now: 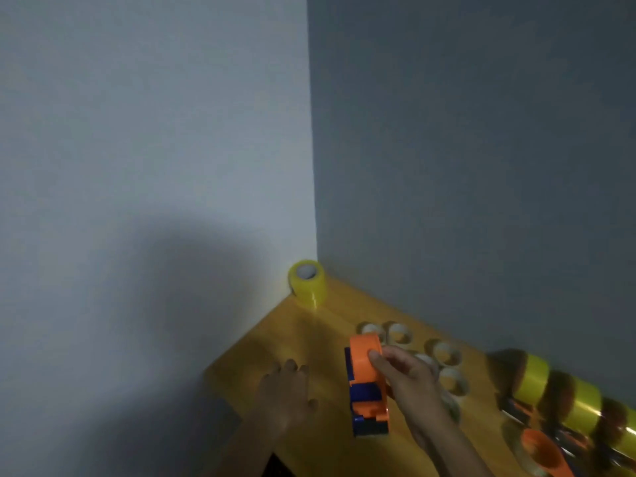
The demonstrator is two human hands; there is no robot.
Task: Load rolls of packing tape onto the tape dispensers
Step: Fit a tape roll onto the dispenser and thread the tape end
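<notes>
While right hand (402, 371) grips it, dispenser (367, 383) lengthwise toward viewer.

Orange/blue dispenser (368, 383) upright on table; yellow tape stack (307, 284) in corner.

An orange-and-blue tape dispenser (368, 383), yellow tape rolls (307, 282), pale cardboard cores (446, 352), on an amber-yellow wooden table (299, 335).

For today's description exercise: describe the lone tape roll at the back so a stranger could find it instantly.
Start at the corner where the two walls meet the wooden table. The yellow tape roll stands there alone, on its flat side. Unlike the sleeved rolls at the right edge and the empty cores, it is single and full.
</notes>
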